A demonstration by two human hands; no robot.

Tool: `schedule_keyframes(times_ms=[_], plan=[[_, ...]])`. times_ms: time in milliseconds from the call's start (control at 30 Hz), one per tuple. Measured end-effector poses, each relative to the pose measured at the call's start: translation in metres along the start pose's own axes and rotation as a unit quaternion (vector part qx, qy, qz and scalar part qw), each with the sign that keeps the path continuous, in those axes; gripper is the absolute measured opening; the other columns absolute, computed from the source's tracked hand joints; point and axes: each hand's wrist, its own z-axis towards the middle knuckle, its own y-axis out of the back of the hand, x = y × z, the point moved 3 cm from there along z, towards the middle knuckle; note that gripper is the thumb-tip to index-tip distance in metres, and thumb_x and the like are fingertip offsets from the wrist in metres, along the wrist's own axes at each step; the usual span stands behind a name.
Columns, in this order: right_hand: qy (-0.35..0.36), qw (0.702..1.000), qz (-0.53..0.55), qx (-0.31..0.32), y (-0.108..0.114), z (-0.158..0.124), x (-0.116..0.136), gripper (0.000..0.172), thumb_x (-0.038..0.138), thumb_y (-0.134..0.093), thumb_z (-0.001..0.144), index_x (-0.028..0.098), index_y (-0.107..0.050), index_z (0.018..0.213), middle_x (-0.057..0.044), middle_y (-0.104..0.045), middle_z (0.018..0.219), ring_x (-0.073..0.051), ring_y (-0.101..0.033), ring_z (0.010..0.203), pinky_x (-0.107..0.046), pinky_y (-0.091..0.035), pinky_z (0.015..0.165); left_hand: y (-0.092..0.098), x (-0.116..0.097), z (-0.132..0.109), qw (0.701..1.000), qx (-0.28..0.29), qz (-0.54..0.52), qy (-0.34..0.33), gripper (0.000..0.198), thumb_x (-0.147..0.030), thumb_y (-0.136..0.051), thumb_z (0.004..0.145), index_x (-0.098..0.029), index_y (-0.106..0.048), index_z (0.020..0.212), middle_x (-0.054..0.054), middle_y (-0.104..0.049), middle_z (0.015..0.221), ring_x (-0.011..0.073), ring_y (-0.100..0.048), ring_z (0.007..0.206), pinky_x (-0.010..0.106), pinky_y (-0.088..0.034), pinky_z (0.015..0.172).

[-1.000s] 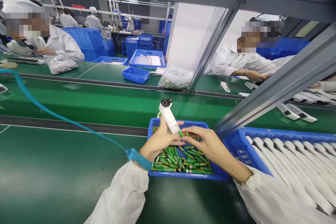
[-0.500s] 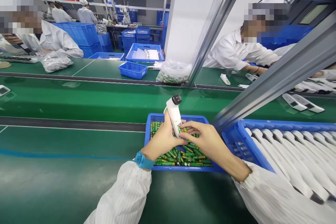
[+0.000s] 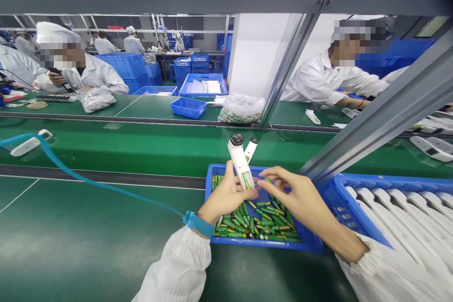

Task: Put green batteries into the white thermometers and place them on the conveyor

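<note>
My left hand (image 3: 230,196) grips a white handheld device (image 3: 239,160) with a black head, shaped like an infrared thermometer. It is held tilted, head upward, over a blue tray (image 3: 262,244) of loose batteries (image 3: 269,219). A green battery (image 3: 247,180) lies in the open compartment of its handle. Just right of the handle's lower end, my right hand (image 3: 288,191) has its thumb and index finger drawn together, with a bit of green between them that looks like a battery. A blue strap (image 3: 198,222) circles my left wrist.
A second white device (image 3: 251,150) lies on the green belt (image 3: 159,146) behind the tray; another device (image 3: 31,143) is far left. White casings fill a blue crate (image 3: 392,181) at right. A metal post (image 3: 368,104) slants nearby. Co-workers sit across; a blue cord (image 3: 106,181) trails left.
The right fingers have drawn slightly away from the handle, and the battery in its compartment shows more. Another device has come into view behind the held one. The view has tilted and shifted.
</note>
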Motion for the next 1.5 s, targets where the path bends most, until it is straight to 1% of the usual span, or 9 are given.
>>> schedule_keyframes(times_ms=[67, 167, 400, 567, 667, 867, 1067, 1300, 1500], plan=[[-0.012, 0.998, 0.051, -0.018, 0.002, 0.001, -0.002, 0.031, 0.052, -0.062, 0.087, 0.022, -0.069, 0.092, -0.003, -0.071, 0.079, -0.02, -0.066, 0.07, -0.03, -0.054, 0.065, 0.001, 0.002, 0.001, 0.999, 0.0, -0.037, 0.007, 0.087, -0.019, -0.081, 0.069, -0.025, -0.023, 0.135, 0.006, -0.066, 0.099, 0.0188, -0.069, 0.088, 0.04, -0.054, 0.089], [-0.005, 0.995, 0.099, 0.001, -0.001, 0.001, -0.003, 0.03, 0.05, -0.06, 0.09, 0.021, -0.069, 0.09, -0.006, -0.072, 0.091, -0.022, -0.068, 0.079, -0.032, -0.056, 0.073, 0.003, 0.005, 0.002, 0.999, 0.01, -0.038, 0.005, 0.085, -0.022, -0.08, 0.072, -0.027, -0.025, 0.136, 0.005, -0.066, 0.098, 0.0189, -0.07, 0.086, 0.042, -0.054, 0.09], [0.038, 0.997, 0.072, 0.006, -0.007, 0.0, 0.001, 0.018, 0.037, -0.059, 0.092, 0.022, -0.067, 0.095, -0.006, -0.066, 0.095, -0.02, -0.066, 0.08, -0.032, -0.056, 0.071, -0.001, 0.001, -0.001, 0.996, 0.066, 0.062, -0.012, 0.075, -0.02, -0.083, 0.069, -0.024, -0.037, 0.128, 0.011, -0.062, 0.116, 0.0226, -0.069, 0.094, 0.041, -0.057, 0.084], [0.084, 0.995, 0.047, 0.017, -0.012, -0.004, 0.006, 0.014, 0.03, -0.054, 0.092, 0.022, -0.062, 0.101, -0.006, -0.062, 0.097, -0.017, -0.065, 0.076, -0.031, -0.055, 0.068, -0.01, -0.007, -0.005, 0.996, 0.085, 0.022, 0.003, 0.053, -0.038, -0.068, 0.085, -0.022, -0.041, 0.127, 0.011, -0.059, 0.117, 0.0229, -0.066, 0.1, 0.042, -0.06, 0.083], [0.052, 0.996, 0.062, 0.024, -0.015, -0.005, 0.005, 0.021, 0.031, -0.056, 0.09, 0.022, -0.054, 0.109, -0.004, -0.061, 0.096, -0.015, -0.063, 0.069, -0.031, -0.056, 0.068, -0.01, -0.006, -0.003, 0.996, 0.072, 0.047, -0.008, 0.046, -0.043, -0.06, 0.09, -0.022, -0.042, 0.127, 0.012, -0.059, 0.115, 0.0243, -0.066, 0.101, 0.039, -0.063, 0.075], [0.012, 0.993, 0.112, 0.034, -0.022, -0.007, 0.001, 0.04, 0.032, -0.06, 0.086, 0.022, -0.043, 0.122, -0.003, -0.056, 0.099, -0.013, -0.061, 0.064, -0.03, -0.056, 0.061, -0.007, -0.003, 0.0, 0.995, 0.056, 0.083, -0.012, 0.051, -0.043, -0.062, 0.089, -0.024, -0.04, 0.131, 0.012, -0.06, 0.111, 0.0247, -0.068, 0.093, 0.034, -0.065, 0.061], [-0.001, 0.997, 0.069, 0.046, -0.021, -0.006, -0.002, 0.051, 0.035, -0.062, 0.086, 0.024, -0.039, 0.131, -0.001, -0.051, 0.099, -0.009, -0.048, 0.054, -0.027, -0.045, 0.053, -0.009, -0.003, -0.005, 0.995, 0.032, 0.095, -0.002, 0.05, -0.039, -0.062, 0.089, -0.021, -0.037, 0.129, 0.013, -0.058, 0.113, 0.0227, -0.068, 0.088, 0.038, -0.065, 0.063], [-0.024, 0.995, 0.063, 0.079, -0.018, -0.001, -0.013, 0.062, 0.04, -0.066, 0.083, 0.025, -0.035, 0.136, -0.006, -0.052, 0.114, -0.011, -0.052, 0.059, -0.031, -0.048, 0.059, -0.007, -0.002, -0.004, 0.991, 0.022, 0.13, -0.033, 0.048, -0.033, -0.057, 0.093, -0.026, -0.031, 0.133, 0.012, -0.058, 0.123, 0.0189, -0.068, 0.088, 0.039, -0.065, 0.071], [-0.038, 0.993, 0.047, 0.099, -0.017, 0.002, -0.02, 0.061, 0.044, -0.063, 0.085, 0.023, -0.038, 0.136, -0.009, -0.055, 0.123, -0.014, -0.057, 0.064, -0.034, -0.05, 0.063, -0.008, -0.002, -0.003, 0.99, 0.027, 0.132, -0.04, 0.042, -0.032, -0.053, 0.094, -0.025, -0.033, 0.13, 0.013, -0.056, 0.13, 0.0193, -0.067, 0.095, 0.04, -0.065, 0.077]])
